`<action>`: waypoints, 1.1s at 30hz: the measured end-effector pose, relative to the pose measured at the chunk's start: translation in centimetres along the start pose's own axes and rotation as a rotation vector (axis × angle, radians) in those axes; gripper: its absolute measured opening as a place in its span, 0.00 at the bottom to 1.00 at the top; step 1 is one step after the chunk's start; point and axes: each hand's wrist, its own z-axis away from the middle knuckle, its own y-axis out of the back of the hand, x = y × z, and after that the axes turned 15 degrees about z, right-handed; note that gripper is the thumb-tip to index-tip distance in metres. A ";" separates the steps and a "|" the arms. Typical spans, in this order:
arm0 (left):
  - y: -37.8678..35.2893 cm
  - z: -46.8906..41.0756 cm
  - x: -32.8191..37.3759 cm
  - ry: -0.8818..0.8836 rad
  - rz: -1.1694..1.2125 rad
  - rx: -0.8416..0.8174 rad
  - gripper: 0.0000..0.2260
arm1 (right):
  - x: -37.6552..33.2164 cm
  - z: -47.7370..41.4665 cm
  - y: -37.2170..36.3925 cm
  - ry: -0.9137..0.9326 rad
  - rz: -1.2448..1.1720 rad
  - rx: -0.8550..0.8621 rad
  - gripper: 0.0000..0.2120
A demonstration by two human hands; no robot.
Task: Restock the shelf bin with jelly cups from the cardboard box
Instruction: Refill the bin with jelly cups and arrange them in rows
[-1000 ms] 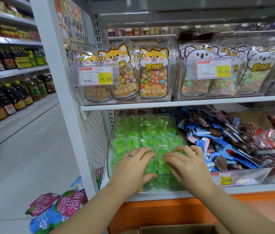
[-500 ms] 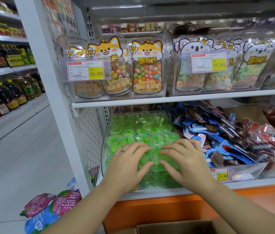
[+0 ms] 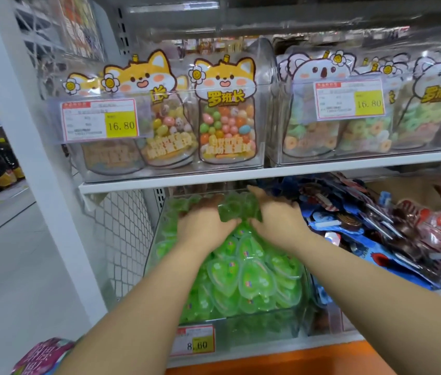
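Observation:
Green heart-shaped jelly cups (image 3: 243,277) fill a clear shelf bin (image 3: 268,324) on the lower shelf. Both my hands reach deep into the back of the bin, under the upper shelf. My left hand (image 3: 203,223) and my right hand (image 3: 276,220) lie on the cups with fingers spread, and a bunched heap of cups (image 3: 238,209) sits pressed between them. Motion blur and shadow hide the fingertips. The cardboard box is out of view.
The upper shelf board (image 3: 241,175) hangs close above my hands and carries clear bins of candy bags (image 3: 224,115). To the right lies a bin of blue and red snack packets (image 3: 362,226). A white shelf post (image 3: 51,212) stands left, and a price tag (image 3: 195,342) fronts the bin.
Both hands have slid from the front of the cup pile to the back of the bin, bunching cups up between them. The camera has moved in closer and lower.

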 end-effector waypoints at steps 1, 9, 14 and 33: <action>-0.1 -0.3 0.1 0.001 0.020 -0.003 0.24 | 0.0 -0.3 -0.2 0.003 0.006 -0.001 0.31; -0.9 -1.3 0.4 0.034 0.073 0.066 0.20 | 0.0 -1.9 -1.6 -0.021 0.047 0.100 0.23; -0.1 -0.4 -0.7 0.027 0.194 0.193 0.23 | 0.9 -1.5 -1.4 -0.044 -0.090 0.233 0.21; 5.7 13.9 -6.9 -0.101 0.287 0.136 0.24 | -5.3 11.2 5.4 0.004 -0.783 0.226 0.15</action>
